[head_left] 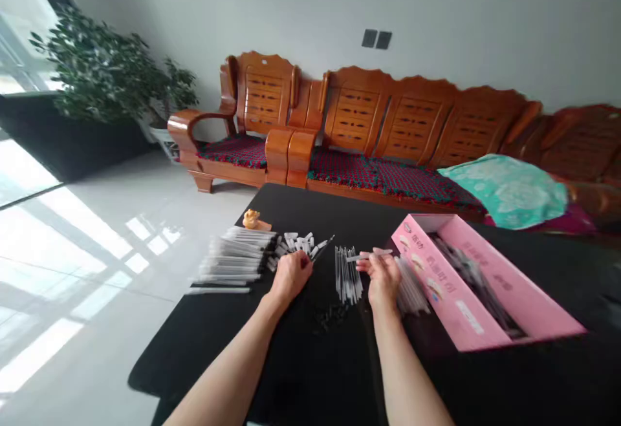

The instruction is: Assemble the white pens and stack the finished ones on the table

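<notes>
My left hand [292, 273] is closed in a pinch over the table, with a thin dark pen refill [323, 249] sticking out to its right. Between the thumb and fingers of my right hand [384, 277] lies a whitish pen barrel [358, 258], held almost level. Beneath and between the hands is a row of thin clear refills [345, 277]. Small black pen parts [330, 317] are scattered nearer to me. Short white pieces [297, 242] are heaped just beyond my left hand. Partly behind my right hand lie more translucent tubes [411, 289].
A stack of whitish tubes [230, 259] lies at the black table's [310, 374] left edge, a small orange figurine [252, 220] behind it. An open pink box [456, 309] holding dark pens stands on the right. Beyond the table is a wooden sofa [359, 109].
</notes>
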Tool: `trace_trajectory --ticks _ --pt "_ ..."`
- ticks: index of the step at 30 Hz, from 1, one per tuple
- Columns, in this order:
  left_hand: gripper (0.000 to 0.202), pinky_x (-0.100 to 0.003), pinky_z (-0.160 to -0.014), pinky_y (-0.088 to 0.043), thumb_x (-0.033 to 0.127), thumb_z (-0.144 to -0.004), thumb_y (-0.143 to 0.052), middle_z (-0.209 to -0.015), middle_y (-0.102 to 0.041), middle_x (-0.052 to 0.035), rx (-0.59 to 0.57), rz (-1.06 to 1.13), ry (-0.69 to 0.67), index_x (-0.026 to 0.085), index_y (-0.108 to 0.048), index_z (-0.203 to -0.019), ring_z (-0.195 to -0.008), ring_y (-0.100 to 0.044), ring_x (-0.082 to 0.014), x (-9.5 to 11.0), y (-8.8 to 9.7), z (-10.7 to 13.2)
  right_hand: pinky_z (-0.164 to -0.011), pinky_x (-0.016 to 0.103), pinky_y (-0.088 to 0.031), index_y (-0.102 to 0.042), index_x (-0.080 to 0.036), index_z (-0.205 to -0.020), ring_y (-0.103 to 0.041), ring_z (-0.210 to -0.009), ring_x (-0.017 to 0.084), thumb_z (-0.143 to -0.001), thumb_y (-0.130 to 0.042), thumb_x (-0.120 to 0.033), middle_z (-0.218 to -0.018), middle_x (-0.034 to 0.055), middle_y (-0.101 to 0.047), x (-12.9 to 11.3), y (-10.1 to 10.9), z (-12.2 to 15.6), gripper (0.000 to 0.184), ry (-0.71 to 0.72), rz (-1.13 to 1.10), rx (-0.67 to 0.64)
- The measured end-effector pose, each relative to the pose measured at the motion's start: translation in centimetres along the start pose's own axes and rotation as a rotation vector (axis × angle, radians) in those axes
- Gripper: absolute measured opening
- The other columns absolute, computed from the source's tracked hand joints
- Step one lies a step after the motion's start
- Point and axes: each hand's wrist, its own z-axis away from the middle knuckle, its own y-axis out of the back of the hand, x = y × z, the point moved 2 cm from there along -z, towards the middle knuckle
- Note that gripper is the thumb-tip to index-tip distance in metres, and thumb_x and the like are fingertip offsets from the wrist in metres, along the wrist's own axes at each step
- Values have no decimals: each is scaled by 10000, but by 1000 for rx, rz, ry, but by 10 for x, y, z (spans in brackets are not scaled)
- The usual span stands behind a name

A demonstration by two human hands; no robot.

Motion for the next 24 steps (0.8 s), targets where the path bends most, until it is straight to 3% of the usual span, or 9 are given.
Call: trace_trajectory --ticks 4,7,24 --pt "104 -202 -547 -427 197 -797 -534 -573 -628 15 -138 261 -59 163 -633 -798 -515 -596 -120 0 -1 1 -553 297 -578 -570 -160 -937 -713 -589 188 -716 -758 -254 -751 66 -757 -3 7 -6 304 7 -77 15" --pt "166 -207 -582 -462 193 -805 -516 -618 -642 14 -172 348 -111 164 -656 -889 -554 -614 -121 0 -2 0 -585 307 -583 -578 -163 -945 -720 -615 189 -710 -764 -251 -757 69 -761 -3 11 -9 312 7 -115 26" --pt "213 -199 -547 -417 232 -824 -516 -621 -627 12 -184 281 -155 180 -699 -918 -539 -566 -114 -7 -5 -3 -545 280 -581 -602 -162 -931 -712 -575 180 -692 -769 -226 -723 61 -761 -5 11 -10 298 -14 -132 29"
